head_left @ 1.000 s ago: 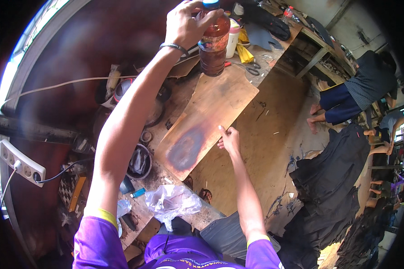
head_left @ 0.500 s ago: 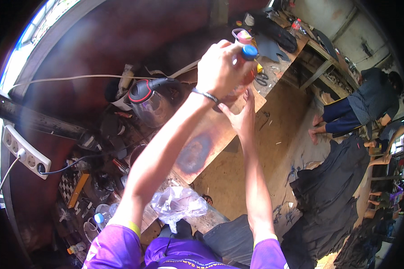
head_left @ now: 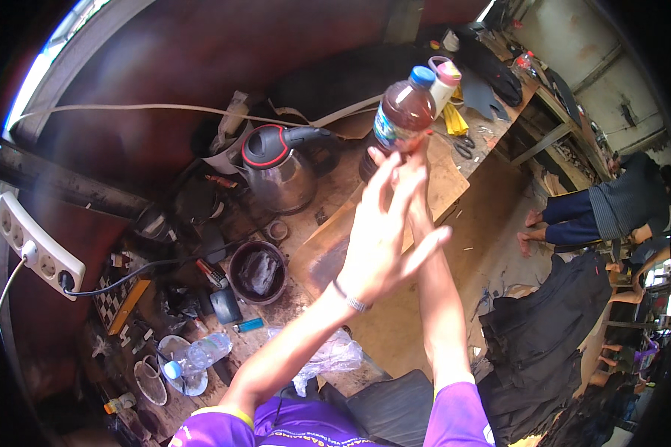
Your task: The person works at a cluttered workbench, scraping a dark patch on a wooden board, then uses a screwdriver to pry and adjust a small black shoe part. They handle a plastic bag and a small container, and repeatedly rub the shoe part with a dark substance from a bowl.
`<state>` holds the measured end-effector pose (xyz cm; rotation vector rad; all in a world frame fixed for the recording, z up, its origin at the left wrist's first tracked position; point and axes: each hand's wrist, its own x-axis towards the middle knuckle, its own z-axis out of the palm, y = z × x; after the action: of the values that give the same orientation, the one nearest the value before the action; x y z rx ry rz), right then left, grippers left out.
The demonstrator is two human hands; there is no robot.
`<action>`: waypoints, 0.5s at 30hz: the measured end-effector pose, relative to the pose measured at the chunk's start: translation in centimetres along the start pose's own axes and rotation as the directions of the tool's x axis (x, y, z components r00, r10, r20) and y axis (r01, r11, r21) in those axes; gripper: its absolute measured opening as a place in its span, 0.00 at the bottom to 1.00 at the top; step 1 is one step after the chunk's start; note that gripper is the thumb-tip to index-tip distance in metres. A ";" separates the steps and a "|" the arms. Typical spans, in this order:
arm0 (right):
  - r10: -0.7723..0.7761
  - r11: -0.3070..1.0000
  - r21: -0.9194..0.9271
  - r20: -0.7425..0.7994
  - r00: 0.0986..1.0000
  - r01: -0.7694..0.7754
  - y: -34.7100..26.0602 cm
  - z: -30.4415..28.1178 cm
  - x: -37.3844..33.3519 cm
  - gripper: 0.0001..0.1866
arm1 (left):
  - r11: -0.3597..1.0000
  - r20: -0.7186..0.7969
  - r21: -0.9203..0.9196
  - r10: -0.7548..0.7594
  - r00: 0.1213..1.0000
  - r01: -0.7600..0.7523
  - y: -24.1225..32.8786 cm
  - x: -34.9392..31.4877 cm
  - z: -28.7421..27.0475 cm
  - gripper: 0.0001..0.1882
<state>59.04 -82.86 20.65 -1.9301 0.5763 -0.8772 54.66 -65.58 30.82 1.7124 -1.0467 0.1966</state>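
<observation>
A plastic bottle (head_left: 408,112) of dark reddish-brown drink, with a blue cap and a blue label, leans slightly at the far side of the workbench. My right hand (head_left: 416,155) is closed on its lower near side, partly hidden behind the fingers of my other hand. My left hand (head_left: 384,227) is off the bottle, nearer to me, with its fingers apart and nothing in it. Just behind the bottle stands a white container with a pink top (head_left: 445,78). A wooden board (head_left: 443,182) lies beneath my hands.
An electric kettle (head_left: 279,175) stands left of my hands, with a dark bowl (head_left: 258,273) nearer me. A clear bottle (head_left: 205,352), a blue lighter (head_left: 248,325) and a plastic bag (head_left: 328,357) lie close by. Scissors (head_left: 464,146) rest far right. A person (head_left: 622,197) sits at right beyond dark cloth (head_left: 544,328).
My left hand has let go of the bottle's upper part and drawn back toward me, opening. My right hand has moved up and now grips the bottle. The view has shifted.
</observation>
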 end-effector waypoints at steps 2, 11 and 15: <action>-0.070 0.997 -0.020 0.029 0.997 0.070 0.0 2.4 1.7 0.47 | 0.993 0.208 -0.029 -0.106 0.972 0.114 0.3 -4.1 -2.2 0.40; -0.212 0.977 0.047 0.105 0.972 0.208 3.7 8.3 3.4 0.48 | 0.964 0.572 0.068 -0.248 0.782 0.257 -0.9 -14.6 -7.0 0.26; -0.198 0.972 0.156 0.129 0.972 0.177 4.8 8.2 2.8 0.51 | 0.950 0.645 0.213 -0.313 0.698 0.229 -2.3 -16.8 -6.0 0.24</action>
<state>66.97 -82.58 14.70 -1.9185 0.2404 -0.8643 48.31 -51.29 21.88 2.0829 -1.2858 -0.6247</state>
